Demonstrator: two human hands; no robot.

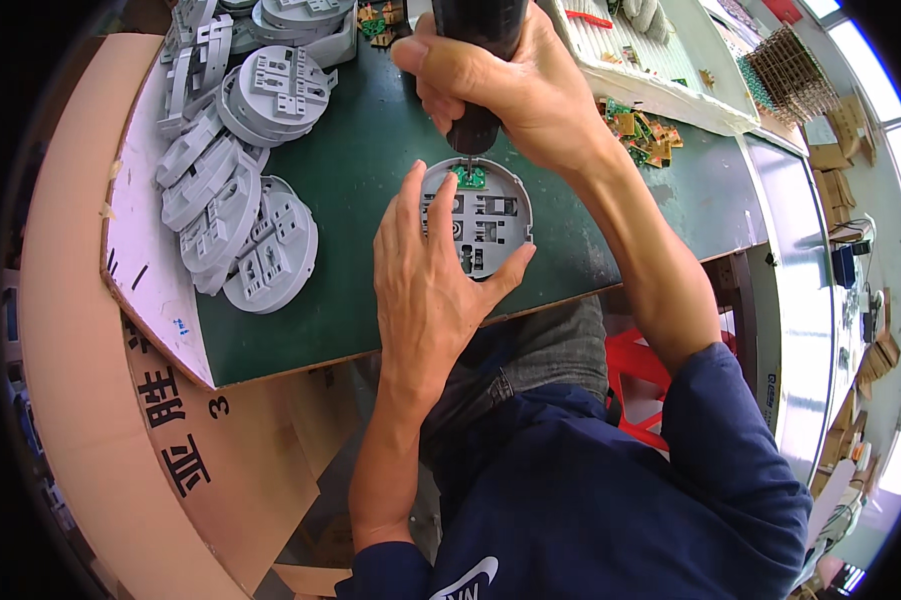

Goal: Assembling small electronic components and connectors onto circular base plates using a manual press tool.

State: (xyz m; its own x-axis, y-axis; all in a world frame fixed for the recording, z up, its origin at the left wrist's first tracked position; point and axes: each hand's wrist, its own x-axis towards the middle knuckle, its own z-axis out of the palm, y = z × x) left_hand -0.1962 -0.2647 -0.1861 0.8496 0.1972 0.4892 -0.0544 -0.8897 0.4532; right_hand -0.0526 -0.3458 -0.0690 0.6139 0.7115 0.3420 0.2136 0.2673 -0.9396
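Observation:
A round grey plastic base (490, 215) lies flat on the green table mat (360, 170), with a small green circuit board (469, 178) set in its upper part. My left hand (432, 272) rests on the base's left side, fingers spread over its rim and thumb hooked under the lower right edge. My right hand (505, 75) grips a black electric screwdriver (475, 60) held upright, its bit pointing down onto the circuit board.
Stacks of round grey plastic bases (240, 190) crowd the mat's left and far side. Loose small green and orange circuit boards (645, 130) lie at the right. A cardboard box wall (80, 330) stands left, a red stool (635, 370) below the table edge.

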